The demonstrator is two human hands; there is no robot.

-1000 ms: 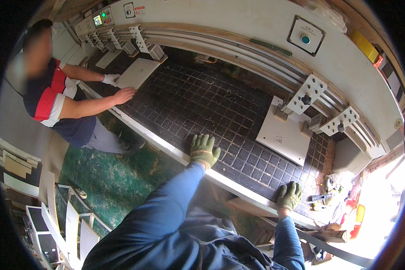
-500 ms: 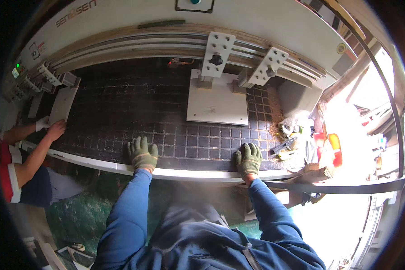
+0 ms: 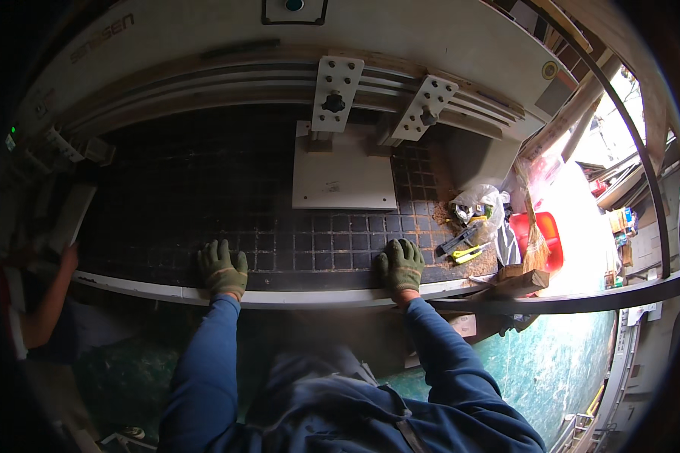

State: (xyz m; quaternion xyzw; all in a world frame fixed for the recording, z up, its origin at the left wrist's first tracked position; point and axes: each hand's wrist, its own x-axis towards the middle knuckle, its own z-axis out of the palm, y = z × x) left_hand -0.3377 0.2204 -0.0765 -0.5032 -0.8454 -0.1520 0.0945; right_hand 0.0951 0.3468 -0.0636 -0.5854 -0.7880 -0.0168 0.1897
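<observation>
My left hand (image 3: 223, 270), in a green knit glove, rests palm down with fingers spread on the front edge of a black gridded machine bed (image 3: 310, 260). To its right, my right hand (image 3: 402, 266), gloved alike, lies on the same edge, open and holding nothing. Between and beyond them sits a flat white panel (image 3: 344, 177) with small holes, under two white clamp plates (image 3: 338, 94) with black knobs. Neither hand touches the panel. At the dim far left, a co-worker's hand (image 3: 69, 258) is at another pale panel (image 3: 74, 217).
Beyond the bed runs a long rail (image 3: 204, 87) along a pale machine housing (image 3: 227, 30). At right lie a yellow cutter knife (image 3: 470, 254), a plastic bag (image 3: 482, 200) and sawdust. A hand broom (image 3: 537, 245), a red container (image 3: 549, 234) and a curved dark bar (image 3: 559, 304) are beyond.
The view has shifted and darkened, so the scene sits farther left. The co-worker's panel has come nearer the front edge, away from the left bracket. My hands stay in place on the edge.
</observation>
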